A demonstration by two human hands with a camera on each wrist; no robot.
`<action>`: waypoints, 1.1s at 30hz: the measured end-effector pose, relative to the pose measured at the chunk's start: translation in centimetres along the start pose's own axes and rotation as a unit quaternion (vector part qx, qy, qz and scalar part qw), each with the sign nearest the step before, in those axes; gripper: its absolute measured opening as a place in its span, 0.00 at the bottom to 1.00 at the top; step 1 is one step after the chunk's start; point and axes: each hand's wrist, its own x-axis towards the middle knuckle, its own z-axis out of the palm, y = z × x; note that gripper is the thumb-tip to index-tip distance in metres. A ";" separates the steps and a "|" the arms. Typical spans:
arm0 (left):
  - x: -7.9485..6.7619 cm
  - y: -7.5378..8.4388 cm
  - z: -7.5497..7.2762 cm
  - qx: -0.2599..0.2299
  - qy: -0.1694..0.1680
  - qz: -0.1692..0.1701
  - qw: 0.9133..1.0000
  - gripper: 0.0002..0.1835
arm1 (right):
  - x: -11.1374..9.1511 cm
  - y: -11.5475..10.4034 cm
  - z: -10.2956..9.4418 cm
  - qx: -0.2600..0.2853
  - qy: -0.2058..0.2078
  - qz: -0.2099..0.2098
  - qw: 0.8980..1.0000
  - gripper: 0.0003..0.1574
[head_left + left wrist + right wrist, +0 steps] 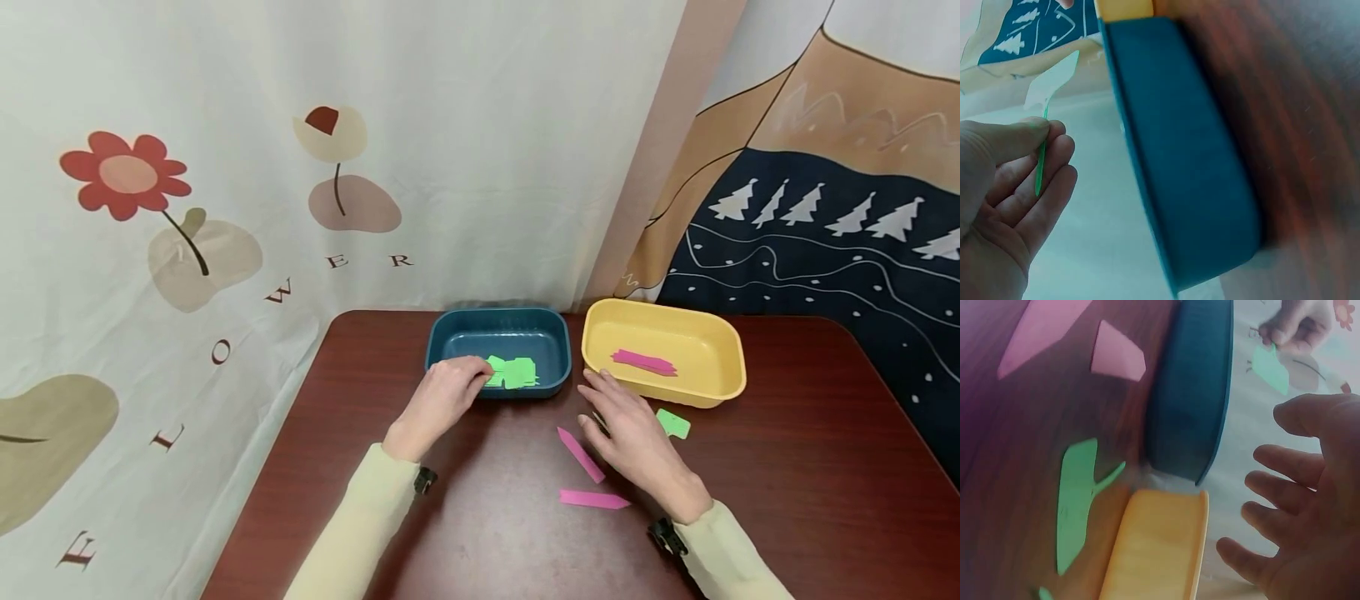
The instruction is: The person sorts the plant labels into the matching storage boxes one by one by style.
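My left hand (pixel 441 398) is over the left front edge of the blue bin (pixel 555 333). Between thumb and fingers it pinches a green T-shaped plant label (pixel 1055 80) by its thin stem. More green labels (pixel 519 372) lie piled inside that bin. My right hand (pixel 637 433) hovers with spread fingers in front of the yellow bin (pixel 720 358), holding nothing. Beside it on the table lies a green T-shaped label (pixel 1077 503), partly hidden by the hand in the head view. Two pink pointed labels (pixel 581 455) lie to its left.
Several pink strips (pixel 643 362) are stacked in the yellow bin, which stands right of the blue one. Both bins are at the back of the dark red-brown table (pixel 480 533), against a printed curtain (pixel 480 167).
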 end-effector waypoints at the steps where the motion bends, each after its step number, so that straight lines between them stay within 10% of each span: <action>1: 0.2 -0.1 -0.2 -0.002 -0.003 -0.009 1.000 0.06 | 0.2 -0.1 0.2 -0.003 -0.006 -0.005 1.000 0.33; 15: 3.2 -0.9 0.1 0.008 -0.054 -0.052 0.997 0.03 | 1.5 -1.2 1.9 -0.033 -0.029 -0.043 0.998 0.37; 33: 6.8 -1.5 4.2 0.007 -0.190 -0.124 0.974 0.07 | 1.7 -1.3 2.7 -0.058 -0.034 -0.044 0.997 0.37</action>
